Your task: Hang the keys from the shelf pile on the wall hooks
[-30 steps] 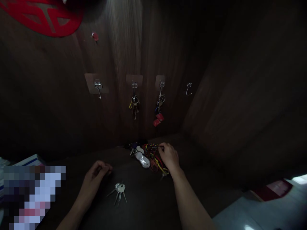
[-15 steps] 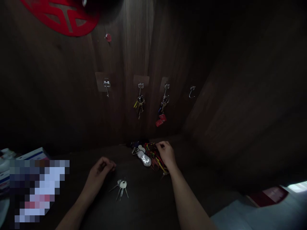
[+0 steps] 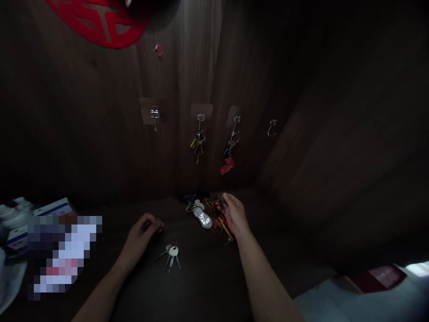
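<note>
My right hand (image 3: 235, 213) is at the right end of a pile on the shelf, its thumb and fingers closed on a small metal key ring (image 3: 220, 199). Red and yellow cords (image 3: 223, 221) lie tangled under that hand. A silver oval fob (image 3: 203, 218) rests on the pile's near side, beside pale round tags (image 3: 199, 205). To the left, my left hand (image 3: 145, 230) hovers with curled fingers, thumb and fingertips together; whatever they may hold is too small to make out. A bunch of silver keys (image 3: 173, 253) lies fanned out just right of and below it.
Hooks line the dark wooden back panel. The left hook (image 3: 154, 117) and right hook (image 3: 272, 127) are bare; the middle two carry a key bunch (image 3: 199, 142) and keys with red tags (image 3: 228, 165). Boxes (image 3: 55, 208) and bottles (image 3: 15, 216) stand at left.
My right hand has turned and lifted slightly, and a metal key ring now shows at its fingertips. My left hand is nearly still. The whole view has shifted a little.
</note>
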Motion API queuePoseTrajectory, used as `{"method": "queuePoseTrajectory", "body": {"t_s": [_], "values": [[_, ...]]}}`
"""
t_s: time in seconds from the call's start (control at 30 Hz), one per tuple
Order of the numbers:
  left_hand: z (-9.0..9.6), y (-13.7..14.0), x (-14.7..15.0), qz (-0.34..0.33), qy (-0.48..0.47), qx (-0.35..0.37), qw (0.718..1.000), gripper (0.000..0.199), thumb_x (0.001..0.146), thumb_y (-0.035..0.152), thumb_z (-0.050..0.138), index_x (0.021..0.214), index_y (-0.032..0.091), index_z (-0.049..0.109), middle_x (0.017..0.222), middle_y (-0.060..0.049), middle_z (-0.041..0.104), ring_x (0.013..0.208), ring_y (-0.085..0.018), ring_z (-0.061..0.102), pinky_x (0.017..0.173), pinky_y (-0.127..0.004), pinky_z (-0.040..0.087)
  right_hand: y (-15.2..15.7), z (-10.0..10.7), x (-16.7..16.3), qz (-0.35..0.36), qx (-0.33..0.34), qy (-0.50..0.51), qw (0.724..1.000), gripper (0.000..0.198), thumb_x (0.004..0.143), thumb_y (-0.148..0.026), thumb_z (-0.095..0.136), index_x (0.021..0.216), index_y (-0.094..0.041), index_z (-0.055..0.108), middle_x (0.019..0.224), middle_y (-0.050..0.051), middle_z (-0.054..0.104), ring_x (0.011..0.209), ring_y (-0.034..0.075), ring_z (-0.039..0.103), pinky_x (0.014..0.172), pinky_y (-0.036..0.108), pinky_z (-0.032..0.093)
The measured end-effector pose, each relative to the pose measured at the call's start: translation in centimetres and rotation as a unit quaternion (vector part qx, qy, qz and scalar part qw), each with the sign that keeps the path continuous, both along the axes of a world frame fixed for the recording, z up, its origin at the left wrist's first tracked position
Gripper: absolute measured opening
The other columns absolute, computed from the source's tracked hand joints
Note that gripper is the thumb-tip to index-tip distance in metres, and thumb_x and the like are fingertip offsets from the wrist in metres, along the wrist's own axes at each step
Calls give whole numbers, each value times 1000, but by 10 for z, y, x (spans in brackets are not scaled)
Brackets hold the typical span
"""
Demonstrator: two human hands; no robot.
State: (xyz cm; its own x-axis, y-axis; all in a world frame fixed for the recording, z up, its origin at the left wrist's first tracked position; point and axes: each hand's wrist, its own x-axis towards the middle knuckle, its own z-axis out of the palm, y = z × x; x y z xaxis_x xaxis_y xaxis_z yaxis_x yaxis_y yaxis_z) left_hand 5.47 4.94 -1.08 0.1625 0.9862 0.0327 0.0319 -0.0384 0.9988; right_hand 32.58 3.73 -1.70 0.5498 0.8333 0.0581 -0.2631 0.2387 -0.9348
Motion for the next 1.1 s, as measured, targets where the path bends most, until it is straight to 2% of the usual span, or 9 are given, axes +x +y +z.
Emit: {"method": "queuePoseTrajectory", "body": {"t_s": [0.1,0.23,0.33,0.47,0.6,0.7,0.87,0.97,1.1], "values": [[1,0,0,0,-2,-7,1000,25,68,39,66,63,22,49,67,2,65,66,-15,61,67,-26,47,-2,4,-2,27,21,82,996,29,61,-38,76,72,-19,59,64,-3,60,58,12,60,50,22,46],[0,0,0,-3,-15,-13,1000,23,68,37,67,65,21,50,69,3,65,67,-14,61,68,-25,46,-4,8,-4,32,22,99,994,29,60,-37,78,71,-18,59,63,-4,60,55,10,58,49,20,44],[0,-1,1,-5,-14,-20,1000,24,68,37,68,64,21,51,69,2,66,67,-15,61,68,-25,46,-3,7,-7,22,11,43,999,30,61,-41,75,71,-18,58,64,-3,61,54,11,56,48,21,42],[4,-3,2,-7,-1,-26,1000,24,69,42,67,66,20,56,69,1,66,67,-15,61,66,-25,46,-2,1,-13,32,-29,-118,992,30,68,-46,67,73,-18,60,68,1,66,61,15,59,52,23,43],[4,-3,2,-21,-1,-46,999,28,71,46,65,68,18,63,73,-2,67,66,-16,61,61,-24,46,-2,-4,-20,55,-39,-257,964,27,76,-45,59,76,-18,61,71,3,68,69,18,63,60,26,46],[3,-4,2,-46,-84,-88,992,26,72,42,67,73,17,66,79,-4,70,70,-16,63,64,-26,48,-4,-5,-24,39,-39,-355,933,24,80,-41,54,78,-19,61,73,3,67,69,17,62,63,27,45],[3,-6,2,-102,-231,-166,953,24,75,34,69,91,16,70,97,-9,71,88,-20,66,82,-32,50,-9,0,-32,-19,-10,-499,867,19,85,-33,48,78,-20,60,80,4,64,77,18,59,70,28,43],[4,-7,2,-133,-246,-174,944,30,75,32,70,100,16,69,107,-11,70,100,-23,64,91,-37,47,-13,4,-44,-13,21,-543,840,15,86,-28,48,79,-21,59,80,3,64,78,18,58,75,30,41],[4,-8,3,-145,-233,-169,947,36,72,28,73,106,17,67,109,-10,70,106,-23,62,96,-37,44,-20,7,-65,50,64,-549,832,14,88,-23,46,87,-22,59,85,4,65,83,18,58,77,30,43]]}}
